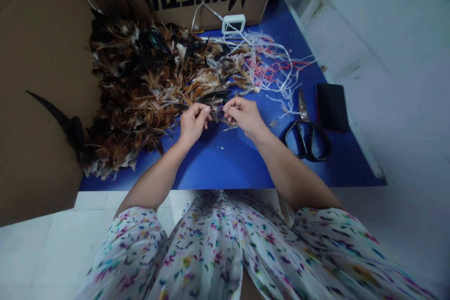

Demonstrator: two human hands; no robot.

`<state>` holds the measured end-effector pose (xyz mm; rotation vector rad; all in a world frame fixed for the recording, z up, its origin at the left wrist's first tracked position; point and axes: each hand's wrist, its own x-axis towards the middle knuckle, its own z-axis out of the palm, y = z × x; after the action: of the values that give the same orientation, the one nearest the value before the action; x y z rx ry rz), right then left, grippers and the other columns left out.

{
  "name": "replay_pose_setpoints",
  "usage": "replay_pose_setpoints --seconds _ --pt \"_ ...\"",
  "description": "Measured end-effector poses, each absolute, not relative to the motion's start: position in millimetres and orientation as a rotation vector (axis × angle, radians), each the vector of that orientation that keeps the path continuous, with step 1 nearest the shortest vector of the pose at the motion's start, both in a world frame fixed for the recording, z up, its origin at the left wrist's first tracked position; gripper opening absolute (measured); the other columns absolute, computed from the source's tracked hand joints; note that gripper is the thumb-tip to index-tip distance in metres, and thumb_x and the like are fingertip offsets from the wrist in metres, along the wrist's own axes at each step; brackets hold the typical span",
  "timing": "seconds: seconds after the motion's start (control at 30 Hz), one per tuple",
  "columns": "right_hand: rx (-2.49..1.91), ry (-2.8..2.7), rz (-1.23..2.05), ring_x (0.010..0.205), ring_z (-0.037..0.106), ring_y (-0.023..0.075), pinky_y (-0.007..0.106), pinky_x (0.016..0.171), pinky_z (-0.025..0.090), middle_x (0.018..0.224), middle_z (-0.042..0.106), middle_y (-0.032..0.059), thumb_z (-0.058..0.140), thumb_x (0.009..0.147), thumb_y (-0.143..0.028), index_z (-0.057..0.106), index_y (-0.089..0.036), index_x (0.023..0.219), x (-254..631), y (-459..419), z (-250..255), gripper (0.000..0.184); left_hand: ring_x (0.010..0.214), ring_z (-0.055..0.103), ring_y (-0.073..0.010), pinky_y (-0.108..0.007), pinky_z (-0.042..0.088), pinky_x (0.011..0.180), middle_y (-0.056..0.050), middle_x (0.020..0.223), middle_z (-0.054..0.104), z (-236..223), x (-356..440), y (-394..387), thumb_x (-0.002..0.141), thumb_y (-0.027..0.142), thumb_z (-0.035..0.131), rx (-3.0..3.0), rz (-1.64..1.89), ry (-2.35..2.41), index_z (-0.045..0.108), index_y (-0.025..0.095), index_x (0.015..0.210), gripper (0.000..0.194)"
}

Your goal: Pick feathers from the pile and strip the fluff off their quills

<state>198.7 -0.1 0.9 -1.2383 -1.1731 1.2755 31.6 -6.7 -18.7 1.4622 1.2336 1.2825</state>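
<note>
My left hand (193, 124) and my right hand (244, 115) face each other over the front of the table, a small gap between their fingertips. Both pinch thumb against forefinger. A bit of thin red string shows at the fingertips; most of it is hidden or too fine to follow. Just behind and between the hands lie a few dark and greyish feathers (218, 115). To their left and behind spreads a big heap of brown, black and white feathers (151, 79), partly touching the left hand's far side.
Black-handled scissors (305, 138) lie right of my right forearm, beside a dark flat case (332, 107). Red and white strings (269, 65) tangle behind them. A small white-framed device (233, 24) stands before a cardboard box (207, 7). Another cardboard panel (35, 103) borders the blue table (225, 168) on the left.
</note>
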Motion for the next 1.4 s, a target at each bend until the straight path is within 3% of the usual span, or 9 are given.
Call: replay_pose_setpoints --seconds 0.37,0.53,0.73,0.93,1.4 --pt "-1.234 -1.218 1.197 0.045 0.048 0.0070 0.022 0.049 0.039 0.055 0.058 -0.0043 0.059 0.071 -0.012 0.058 -0.019 0.065 200 3 -5 0.009 0.038 0.050 -0.0057 -0.018 0.034 0.036 0.004 0.056 0.061 -23 32 -4 0.086 0.057 0.064 1.430 1.281 1.183 0.056 0.019 0.073 0.041" --pt "-1.169 -1.406 0.914 0.053 0.050 0.0082 0.023 0.052 0.041 0.063 0.058 -0.0055 0.063 0.072 -0.019 0.058 -0.021 0.080 199 0 -14 0.010 0.037 0.049 -0.0057 -0.018 0.036 0.038 0.005 0.054 0.058 -21 32 -5 0.086 0.057 0.064 1.453 1.283 1.225 0.054 0.019 0.070 0.042" --pt "-1.033 -1.784 0.446 0.063 0.053 0.0105 0.026 0.063 0.047 0.083 0.063 0.0002 0.061 0.078 -0.018 0.065 -0.021 0.094 198 -8 -18 0.016 0.039 0.048 -0.0068 -0.021 0.038 0.044 0.005 0.052 0.058 -20 32 -10 0.089 0.049 0.062 1.632 1.267 1.289 0.057 0.020 0.073 0.034" --pt "-1.031 -1.941 0.206 0.070 0.057 0.0145 0.029 0.068 0.048 0.081 0.064 0.0032 0.055 0.085 -0.015 0.065 -0.020 0.081 198 -8 -19 0.012 0.040 0.049 -0.0069 -0.021 0.040 0.048 0.006 0.053 0.058 -18 33 -13 0.092 0.044 0.059 1.749 1.240 1.292 0.058 0.019 0.074 0.030" --pt "-1.241 -1.962 0.207 0.066 0.054 0.0153 0.031 0.069 0.045 0.078 0.062 0.0043 0.053 0.081 -0.013 0.061 -0.019 0.075 207 -4 -15 0.012 0.040 0.050 -0.0061 -0.020 0.040 0.047 0.006 0.052 0.058 -17 30 -10 0.092 0.048 0.060 1.639 1.298 1.298 0.056 0.020 0.071 0.035"
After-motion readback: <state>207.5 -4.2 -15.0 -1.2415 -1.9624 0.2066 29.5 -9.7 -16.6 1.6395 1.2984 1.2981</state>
